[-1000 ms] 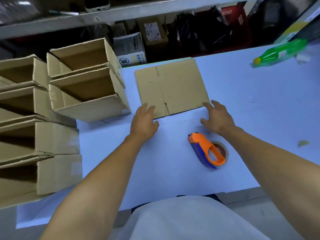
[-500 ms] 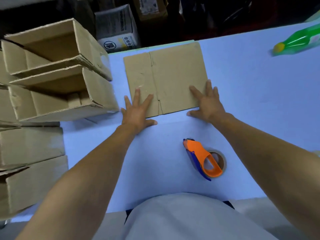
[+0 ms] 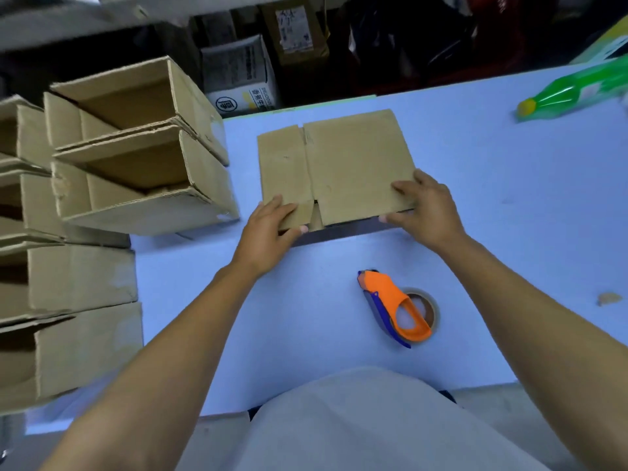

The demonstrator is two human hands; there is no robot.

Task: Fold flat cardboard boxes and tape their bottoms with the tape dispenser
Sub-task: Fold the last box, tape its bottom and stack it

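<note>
Nearest the near edge of the blue bench [image 3: 306, 334], a little right of the middle, the tape dispenser [image 3: 396, 309] lies on its side — orange handle, blue blade guard, a roll of tan tape in it — with neither hand touching it. Beyond it, both forearms reach to the flat cardboard box [image 3: 334, 169], which lies around the middle of the bench. The left hand [image 3: 268, 232] grips the box's near left corner, fingers [image 3: 277, 205] curled over the top face and thumb at the edge. The right hand [image 3: 426, 212] grips the near right corner the same way, fingers on top and thumb under the edge. The near edge of the box is lifted off the bench — a dark shadow shows beneath it — while the far edge lies lower, toward the far edge of the bench. Along the left edge of the bench stand stacks of folded boxes [image 3: 136, 158], lying on their sides with open mouths facing left and toward the camera; more of them [image 3: 68, 300] are piled at the near left corner. At the far right corner a green plastic bottle [image 3: 577, 93] lies on its side. Past the far edge of the bench, cartons [image 3: 241, 76] sit in shadow.
</note>
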